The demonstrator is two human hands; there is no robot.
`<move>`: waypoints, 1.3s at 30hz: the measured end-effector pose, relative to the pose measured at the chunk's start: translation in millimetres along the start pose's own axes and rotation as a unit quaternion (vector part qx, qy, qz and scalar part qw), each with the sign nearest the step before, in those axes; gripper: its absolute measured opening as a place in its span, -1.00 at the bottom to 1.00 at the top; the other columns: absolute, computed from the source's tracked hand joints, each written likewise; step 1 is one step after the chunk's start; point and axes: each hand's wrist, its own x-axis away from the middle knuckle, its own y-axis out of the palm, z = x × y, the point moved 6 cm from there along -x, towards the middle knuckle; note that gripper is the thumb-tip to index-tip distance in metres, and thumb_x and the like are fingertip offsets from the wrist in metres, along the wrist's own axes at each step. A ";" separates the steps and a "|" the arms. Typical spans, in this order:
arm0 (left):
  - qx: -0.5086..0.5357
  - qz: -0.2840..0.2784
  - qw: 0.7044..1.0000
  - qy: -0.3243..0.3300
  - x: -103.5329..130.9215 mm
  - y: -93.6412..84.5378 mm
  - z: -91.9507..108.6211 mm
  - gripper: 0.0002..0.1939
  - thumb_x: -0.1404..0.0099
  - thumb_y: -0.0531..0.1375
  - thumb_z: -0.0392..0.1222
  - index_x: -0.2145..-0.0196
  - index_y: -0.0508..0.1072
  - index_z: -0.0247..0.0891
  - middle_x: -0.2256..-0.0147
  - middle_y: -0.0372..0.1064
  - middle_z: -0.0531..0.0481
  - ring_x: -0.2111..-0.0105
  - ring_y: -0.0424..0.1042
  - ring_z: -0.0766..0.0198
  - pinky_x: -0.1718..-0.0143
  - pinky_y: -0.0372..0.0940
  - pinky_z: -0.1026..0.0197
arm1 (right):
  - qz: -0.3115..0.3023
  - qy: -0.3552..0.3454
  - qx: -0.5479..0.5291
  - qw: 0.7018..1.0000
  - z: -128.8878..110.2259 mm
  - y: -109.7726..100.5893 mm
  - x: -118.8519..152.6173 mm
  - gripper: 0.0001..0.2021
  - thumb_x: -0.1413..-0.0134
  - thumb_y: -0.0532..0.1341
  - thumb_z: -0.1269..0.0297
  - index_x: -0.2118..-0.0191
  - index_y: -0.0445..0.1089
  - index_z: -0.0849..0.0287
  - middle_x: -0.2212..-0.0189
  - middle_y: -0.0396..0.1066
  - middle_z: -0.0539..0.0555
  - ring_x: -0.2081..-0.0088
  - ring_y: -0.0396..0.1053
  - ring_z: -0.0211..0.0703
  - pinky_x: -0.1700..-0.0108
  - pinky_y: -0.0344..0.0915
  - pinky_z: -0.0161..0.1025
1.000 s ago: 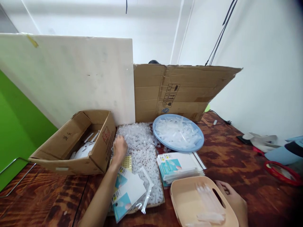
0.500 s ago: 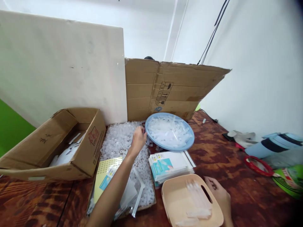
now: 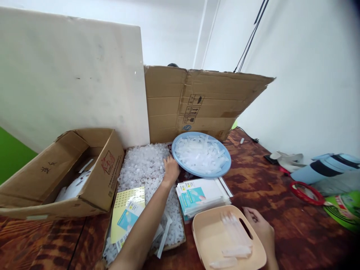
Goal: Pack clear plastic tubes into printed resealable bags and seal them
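My left hand [image 3: 171, 169] reaches down at the right edge of a shallow box of small clear plastic pieces [image 3: 140, 163], beside the rim of a blue round tray [image 3: 181, 165]. Its fingers point away and look slightly apart, with nothing visible in them. Clear strips [image 3: 202, 155] fill the blue tray. My right hand [image 3: 260, 227] rests by the handle slot of a beige tray [image 3: 204, 240], fingers curled; whether it holds anything is hidden. Several clear tube-like pieces [image 3: 237, 238] lie in the beige tray. Behind it sits a stack of printed packets [image 3: 197, 197].
An open cardboard box [image 3: 97, 187] stands on the left. Yellow dotted sheets [image 3: 126, 202] lie on the plastic pieces. A cardboard panel [image 3: 168, 101] stands behind. On the right are a blue bottle [image 3: 312, 172], a red ring-shaped object [image 3: 298, 192] and a green item [image 3: 344, 210].
My left hand has moved down and slightly right beside the blue tray, and its fingers have opened somewhat. My right hand has stayed by the beige tray. The view has shifted slightly.
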 end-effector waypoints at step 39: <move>0.036 -0.049 0.988 0.140 32.0 -40.6 -2.2 -0.65 -0.37 0.07 -0.44 0.13 0.59 -0.13 0.07 0.56 -0.11 -0.01 0.48 0.04 -0.15 0.17 -0.09 | -0.280 -0.018 -0.298 0.913 -120.6 24.5 -71.6 -0.66 -0.10 0.31 -0.03 0.23 0.41 0.18 0.39 0.47 0.05 0.42 0.41 -0.21 0.47 0.33 -0.34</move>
